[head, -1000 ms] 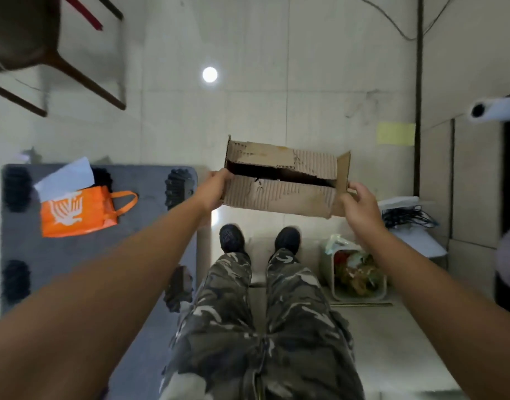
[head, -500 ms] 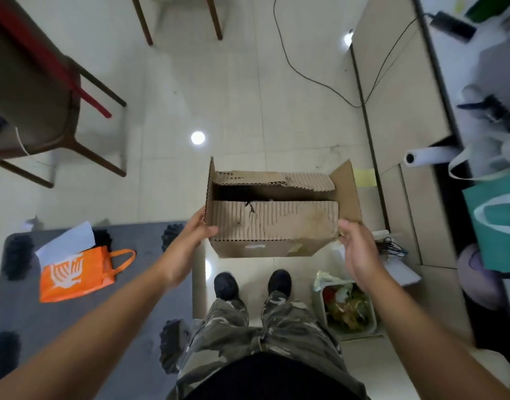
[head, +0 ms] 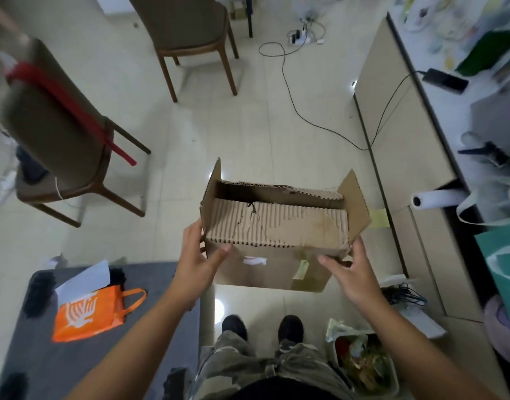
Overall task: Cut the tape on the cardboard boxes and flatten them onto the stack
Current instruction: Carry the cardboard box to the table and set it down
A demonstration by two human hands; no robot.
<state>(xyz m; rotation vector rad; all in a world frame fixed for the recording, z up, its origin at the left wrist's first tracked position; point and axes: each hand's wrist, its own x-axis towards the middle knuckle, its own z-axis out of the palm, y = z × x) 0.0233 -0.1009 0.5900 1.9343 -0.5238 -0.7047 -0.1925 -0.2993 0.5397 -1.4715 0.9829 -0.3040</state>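
A person stood on a pale tiled floor and held a cardboard box (head: pixel 277 241) out in front of them, above their two dark shoes (head: pixel 233 327). The left hand (head: pixel 196 261) pressed against the box's left end with its fingers fairly straight, the thumb lying across the front face. The right hand (head: pixel 352 272) did the same at the right end, thumb reaching along the lower front edge. Neither hand was curled tightly. The box's two end flaps stood up, and a torn corrugated flap lay folded over the opening. A strip of yellowish tape (head: pixel 301 269) and a small white label showed on the front face. Compared with half a second earlier, the view had tilted further upward, bringing more of the room into sight, including a second wooden chair (head: pixel 190 39) at the top, and both thumbs had moved onto the front of the box. An orange bag (head: pixel 89 316) lay on a grey mat (head: pixel 161 284) at lower left. A bin of rubbish (head: pixel 363 362) sat at lower right, and a white roll (head: pixel 435 199) lay near the cabinet.
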